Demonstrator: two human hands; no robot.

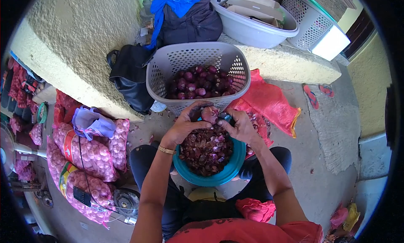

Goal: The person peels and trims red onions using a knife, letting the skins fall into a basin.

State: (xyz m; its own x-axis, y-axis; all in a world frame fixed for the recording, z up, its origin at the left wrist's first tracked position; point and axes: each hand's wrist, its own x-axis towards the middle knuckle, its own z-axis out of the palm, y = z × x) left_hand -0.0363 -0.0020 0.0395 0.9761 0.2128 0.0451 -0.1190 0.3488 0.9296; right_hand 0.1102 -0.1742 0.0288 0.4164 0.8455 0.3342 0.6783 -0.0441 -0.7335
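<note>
My left hand (191, 124) is closed around a red onion (209, 114), above the far side of a teal basin (240, 161). My right hand (241, 126) is closed beside the onion, its thumb close against it. A bit of blue (227, 117) shows at its fingers; whether this is a tool's handle I cannot tell. Onion skins (206, 152) fill the basin between my knees. Just beyond my hands stands a grey perforated basket (198, 49), holding many shiny purple-red onions (200, 82).
Pinkish mesh sacks of bulbs (90, 150) stand at the left, with a lilac bag (93, 123) on top. A black backpack (131, 77) leans by the wall. Right of the basket lies a red mesh sack (269, 102). Flip-flops (311, 96) and a grey tub (256, 26) are farther off.
</note>
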